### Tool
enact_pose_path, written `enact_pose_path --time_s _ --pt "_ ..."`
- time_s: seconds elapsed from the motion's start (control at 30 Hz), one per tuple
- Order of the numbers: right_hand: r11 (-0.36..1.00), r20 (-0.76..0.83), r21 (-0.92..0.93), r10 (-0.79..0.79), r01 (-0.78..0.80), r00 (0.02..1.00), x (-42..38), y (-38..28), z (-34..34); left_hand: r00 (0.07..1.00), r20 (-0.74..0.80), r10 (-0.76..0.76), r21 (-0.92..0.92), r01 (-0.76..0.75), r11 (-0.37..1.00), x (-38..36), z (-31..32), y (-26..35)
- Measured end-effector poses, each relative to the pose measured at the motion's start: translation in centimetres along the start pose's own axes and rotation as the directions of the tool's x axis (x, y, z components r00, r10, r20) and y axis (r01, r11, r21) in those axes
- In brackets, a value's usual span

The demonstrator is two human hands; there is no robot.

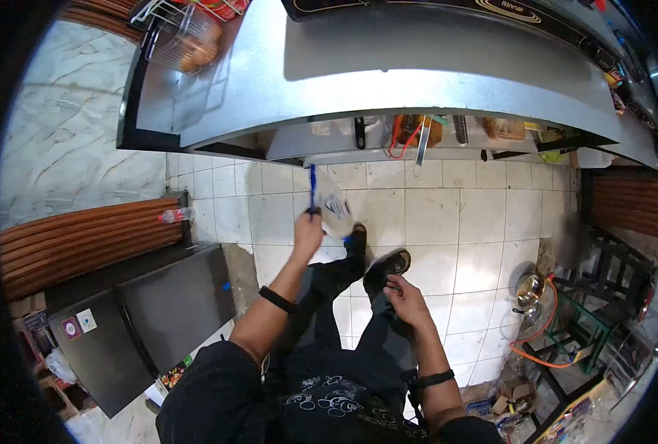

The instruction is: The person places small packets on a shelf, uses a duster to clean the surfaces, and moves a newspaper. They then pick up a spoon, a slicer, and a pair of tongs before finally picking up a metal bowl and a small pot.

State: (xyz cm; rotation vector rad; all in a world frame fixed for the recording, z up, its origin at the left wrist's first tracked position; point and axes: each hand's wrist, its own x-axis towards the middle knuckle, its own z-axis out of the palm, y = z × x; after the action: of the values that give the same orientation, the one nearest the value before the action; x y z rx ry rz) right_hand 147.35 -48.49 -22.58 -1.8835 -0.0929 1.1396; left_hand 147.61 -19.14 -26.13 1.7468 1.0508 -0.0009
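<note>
I'm looking down now: my left hand (308,231) is reaching forward at centre frame, fingers closing tight around a blue handle (312,186) with a clear plastic bag (334,207) hanging just beside it, below the steel surface (417,74) edge. My right hand (406,300) is resting loosely curled on my knee, gripping nothing, lower centre, above the white tiled floor (477,222).

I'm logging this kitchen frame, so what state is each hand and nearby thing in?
left hand: raised, closed on the plastic bag
plastic bag: clear, hanging from its blue handle
right hand: resting on the right leg, holding nothing
bottle: lying on its side
wire basket: on the steel counter
</note>
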Motion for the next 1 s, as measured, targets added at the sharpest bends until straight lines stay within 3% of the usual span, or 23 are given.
enact_pose_path --time_s 0.03,0.1,0.17,0.23,0.3,0.33,0.37,0.43,0.47,0.5,0.53,0.57,0.63,0.67,0.7,0.9,0.97,1.0 --pt "1.000 0.013 0.023 0.004 -0.004 1.000 -0.4 -0.8 0.2 0.999 -0.023 0.032 -0.057 -0.034 0.998 0.2 -1.7 1.8" --pt "1.000 0.019 0.019 0.009 -0.009 1.000 -1.0 -1.6 0.7 0.995 -0.046 0.083 0.089 -0.079 0.993 2.9 -4.5 2.7" --pt "1.000 0.027 0.014 0.026 -0.026 0.999 -1.2 -2.1 1.1 0.977 -0.169 0.129 0.069 -0.119 0.990 5.4 -6.0 5.2" --pt "0.995 0.044 0.060 0.074 -0.076 0.996 -1.3 -2.7 1.8 0.964 -0.213 0.159 -0.051 -0.173 0.984 7.9 -7.0 6.3" --pt "0.997 0.021 0.030 0.077 -0.078 0.997 -0.9 -3.3 2.2 0.971 -0.238 0.009 -0.279 -0.077 0.957 12.8 -7.2 5.0" --pt "0.996 -0.011 0.055 0.074 -0.073 0.997 -0.7 -3.3 2.6 0.760 -0.149 0.632 0.431 -0.526 0.734 15.8 -8.4 2.1" --pt "0.994 -0.041 0.080 0.078 -0.075 0.996 -0.7 -3.3 3.0 0.564 -0.074 0.823 0.564 -0.657 0.501 21.6 -9.1 -2.1" --pt "0.988 -0.079 0.130 0.092 -0.081 0.993 -0.2 -4.0 3.7 0.762 -0.084 0.642 0.431 -0.554 0.713 25.3 -10.0 -2.0" --pt "0.987 -0.105 0.139 0.097 -0.082 0.990 0.0 -3.8 4.4 0.870 0.072 0.488 0.824 -0.328 0.462 24.6 -10.0 1.1" --pt "0.986 -0.124 0.144 0.106 -0.088 0.987 -0.1 -3.5 5.0 0.958 0.110 0.265 0.993 -0.119 0.016 22.8 -10.5 5.1" --pt "0.979 -0.148 0.190 0.105 -0.076 0.983 0.0 -2.8 5.9 0.980 0.119 0.160 0.980 -0.142 0.140 22.3 -11.3 6.5" --pt "0.976 -0.158 0.205 0.110 -0.076 0.981 0.0 -3.0 6.4 0.977 0.134 0.167 0.979 -0.156 0.129 22.6 -11.7 6.5" --pt "0.971 -0.150 0.220 0.123 -0.088 0.981 -0.1 -3.4 7.7 0.931 -0.098 0.350 0.863 -0.095 0.496 23.4 -13.0 5.7" --pt "0.966 -0.150 0.248 0.108 -0.069 0.983 0.0 -3.2 8.4 0.924 0.013 0.383 0.923 -0.158 0.350 28.0 -14.7 1.2" --pt "0.964 -0.156 0.257 0.107 -0.065 0.982 0.3 -3.2 8.9 0.934 -0.056 0.352 0.869 -0.128 0.478 24.1 -14.3 5.3" --pt "0.974 -0.218 0.227 0.063 -0.012 0.974 0.8 -5.4 9.5 0.953 -0.099 0.287 0.891 -0.044 0.452 26.1 -16.4 2.8" --pt "0.973 -0.226 0.232 0.070 -0.016 0.972 0.7 -5.0 9.5 0.826 0.033 0.563 0.932 -0.228 0.280 26.8 -16.9 2.6" --pt "0.972 -0.232 0.236 0.073 -0.016 0.970 0.9 -4.7 9.5 0.771 0.010 0.637 0.920 -0.258 0.297 26.4 -16.7 3.1"
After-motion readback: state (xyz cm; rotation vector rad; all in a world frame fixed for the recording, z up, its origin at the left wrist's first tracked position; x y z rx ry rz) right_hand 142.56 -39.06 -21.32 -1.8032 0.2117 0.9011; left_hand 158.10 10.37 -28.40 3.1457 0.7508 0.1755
